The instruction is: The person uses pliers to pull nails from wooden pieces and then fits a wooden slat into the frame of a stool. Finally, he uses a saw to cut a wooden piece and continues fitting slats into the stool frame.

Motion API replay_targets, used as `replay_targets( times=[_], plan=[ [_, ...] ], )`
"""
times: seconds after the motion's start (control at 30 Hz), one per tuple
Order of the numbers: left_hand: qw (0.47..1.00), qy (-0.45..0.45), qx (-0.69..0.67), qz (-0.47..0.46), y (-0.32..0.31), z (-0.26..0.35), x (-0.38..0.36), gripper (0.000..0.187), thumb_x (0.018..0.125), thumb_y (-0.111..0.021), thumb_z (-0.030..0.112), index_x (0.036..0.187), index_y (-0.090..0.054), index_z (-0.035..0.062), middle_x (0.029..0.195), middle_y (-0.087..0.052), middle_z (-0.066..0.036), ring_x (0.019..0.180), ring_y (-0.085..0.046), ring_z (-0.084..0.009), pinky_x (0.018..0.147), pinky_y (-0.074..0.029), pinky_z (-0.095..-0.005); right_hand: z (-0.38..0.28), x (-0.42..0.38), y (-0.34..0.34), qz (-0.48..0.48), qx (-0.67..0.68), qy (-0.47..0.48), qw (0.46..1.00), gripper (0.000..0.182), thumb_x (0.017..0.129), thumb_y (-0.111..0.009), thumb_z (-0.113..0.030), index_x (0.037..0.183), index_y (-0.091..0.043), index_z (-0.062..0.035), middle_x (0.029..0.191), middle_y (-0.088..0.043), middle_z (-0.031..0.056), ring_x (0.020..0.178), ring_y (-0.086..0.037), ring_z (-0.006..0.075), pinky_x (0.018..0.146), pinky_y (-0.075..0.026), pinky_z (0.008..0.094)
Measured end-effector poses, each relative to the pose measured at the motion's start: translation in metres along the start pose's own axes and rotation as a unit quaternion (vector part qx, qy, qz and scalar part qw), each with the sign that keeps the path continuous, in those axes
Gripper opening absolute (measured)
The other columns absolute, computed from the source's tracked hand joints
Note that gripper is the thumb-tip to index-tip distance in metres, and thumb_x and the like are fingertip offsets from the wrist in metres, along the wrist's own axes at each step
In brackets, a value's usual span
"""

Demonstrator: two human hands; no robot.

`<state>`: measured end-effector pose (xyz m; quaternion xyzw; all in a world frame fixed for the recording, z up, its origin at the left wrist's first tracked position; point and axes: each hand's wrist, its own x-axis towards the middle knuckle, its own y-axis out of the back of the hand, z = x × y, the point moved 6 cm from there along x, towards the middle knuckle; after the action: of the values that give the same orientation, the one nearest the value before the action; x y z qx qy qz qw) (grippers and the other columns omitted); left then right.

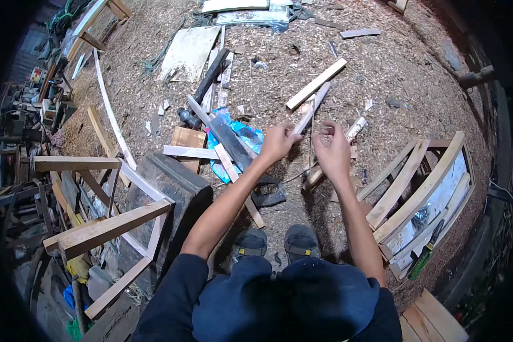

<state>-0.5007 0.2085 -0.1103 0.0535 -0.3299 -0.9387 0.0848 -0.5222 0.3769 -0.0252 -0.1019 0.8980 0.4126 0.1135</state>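
Observation:
Out in front of my knees, my left hand (pixel 279 143) grips the near end of a narrow wooden strip (pixel 313 109), which points away and to the right. Close beside it, my right hand (pixel 332 149) has its fingers curled toward the thumb; whatever may be between them is too small to tell. A thin dark line, like a cord or wire, runs between the two hands. Beyond the strip lies a pale wooden batten (pixel 316 84) on the ground. A short whitish piece of wood (pixel 356 130) lies just right of my right hand.
Wood chips cover the ground. At left stands a wooden frame (pixel 117 225) by a dark block (pixel 174 179). A hand saw (pixel 228 137) lies on blue plastic (pixel 219 169). A slatted wooden frame (pixel 422 194) sits at right, with a green-handled tool (pixel 420 263). Further away is a pale board (pixel 189 54).

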Motion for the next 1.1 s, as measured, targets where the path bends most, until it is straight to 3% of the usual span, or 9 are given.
replay_targets(
  times=[0.07,0.1,0.23,0.4,0.6,0.77,0.93,1.0,1.1],
  plan=[
    [0.974,0.034,-0.169,-0.144,-0.008,-0.002,-0.023,0.034,0.092,-0.070,0.022,0.113,-0.064,-0.0039,0.085,-0.070,-0.012,0.076,-0.067,-0.0204,0.068,-0.051,-0.0389,0.029,0.009,-0.022,0.103,0.099,0.078,0.987,0.063,0.090,-0.068,-0.032,0.136,-0.047,0.0055,0.107,-0.070,0.0186,0.091,-0.070,0.0325,0.086,-0.053,0.0458],
    [0.967,0.018,-0.194,-0.162,-0.014,-0.012,-0.034,0.031,0.097,-0.062,0.023,0.112,-0.067,-0.0036,0.084,-0.069,-0.006,0.076,-0.062,-0.0123,0.068,-0.050,-0.0341,0.055,0.019,-0.047,0.020,0.206,-0.011,0.978,0.064,0.094,-0.066,-0.030,0.138,-0.042,0.0093,0.114,-0.067,0.0228,0.089,-0.069,0.0305,0.084,-0.054,0.0412],
    [0.925,0.060,-0.218,-0.305,0.022,0.018,-0.076,0.035,0.102,-0.052,0.026,0.115,-0.066,-0.0029,0.081,-0.061,-0.001,0.076,-0.055,-0.0094,0.072,-0.048,-0.0275,0.043,-0.007,-0.050,-0.087,0.396,-0.089,0.910,0.062,0.096,-0.065,-0.019,0.141,-0.036,0.0118,0.114,-0.066,0.0237,0.088,-0.069,0.0213,0.063,-0.058,0.0295],
    [0.914,0.073,-0.206,-0.340,0.037,0.007,-0.091,0.035,0.102,-0.052,0.027,0.116,-0.066,-0.0025,0.083,-0.061,0.000,0.076,-0.054,-0.0092,0.072,-0.046,-0.0264,0.037,-0.024,-0.049,-0.131,0.395,-0.090,0.905,0.062,0.094,-0.068,-0.016,0.140,-0.037,0.0114,0.109,-0.067,0.0219,0.086,-0.069,0.0212,0.057,-0.059,0.0289],
    [0.958,0.041,-0.211,-0.188,0.068,0.025,-0.087,0.046,0.103,-0.053,0.034,0.130,-0.059,-0.0024,0.113,-0.067,-0.010,0.102,-0.061,-0.0146,0.094,-0.048,-0.0322,0.000,-0.052,-0.051,-0.211,0.381,-0.023,0.900,0.043,0.095,-0.067,-0.014,0.129,-0.049,0.0053,0.103,-0.070,0.0181,0.089,-0.070,0.0217,0.062,-0.063,0.0321],
    [0.965,0.032,-0.237,-0.106,0.091,0.043,-0.086,0.038,0.100,-0.060,0.030,0.119,-0.065,-0.0026,0.102,-0.071,-0.008,0.093,-0.062,-0.0124,0.083,-0.050,-0.0303,-0.024,-0.073,-0.063,-0.261,0.368,0.009,0.892,0.029,0.097,-0.063,-0.016,0.117,-0.059,0.0040,0.095,-0.071,0.0140,0.074,-0.071,0.0191,0.058,-0.061,0.0309],
    [0.978,0.031,-0.187,-0.082,0.095,0.030,-0.088,0.035,0.098,-0.063,0.028,0.113,-0.066,-0.0028,0.095,-0.071,-0.008,0.084,-0.064,-0.0131,0.074,-0.052,-0.0306,-0.029,-0.075,-0.057,-0.256,0.257,0.035,0.931,0.030,0.097,-0.065,-0.020,0.117,-0.063,0.0015,0.097,-0.071,0.0103,0.080,-0.068,0.0147,0.064,-0.061,0.0314],
    [0.989,0.024,-0.148,0.007,0.106,0.025,-0.090,0.037,0.092,-0.067,0.030,0.113,-0.068,-0.0002,0.093,-0.073,-0.017,0.085,-0.071,-0.0261,0.076,-0.054,-0.0381,-0.028,-0.077,-0.057,-0.230,0.219,0.060,0.946,0.029,0.095,-0.066,-0.020,0.115,-0.064,0.0015,0.095,-0.071,0.0101,0.079,-0.068,0.0138,0.064,-0.060,0.0309],
    [0.992,0.068,-0.102,-0.021,0.107,0.013,-0.101,0.038,0.093,-0.065,0.034,0.109,-0.068,-0.0001,0.091,-0.072,-0.020,0.084,-0.071,-0.0307,0.075,-0.054,-0.0401,-0.019,-0.076,-0.071,-0.190,0.229,0.092,0.950,0.024,0.087,-0.071,-0.017,0.099,-0.069,0.0030,0.082,-0.073,0.0119,0.068,-0.069,0.0159,0.059,-0.055,0.0321]
  ],
)
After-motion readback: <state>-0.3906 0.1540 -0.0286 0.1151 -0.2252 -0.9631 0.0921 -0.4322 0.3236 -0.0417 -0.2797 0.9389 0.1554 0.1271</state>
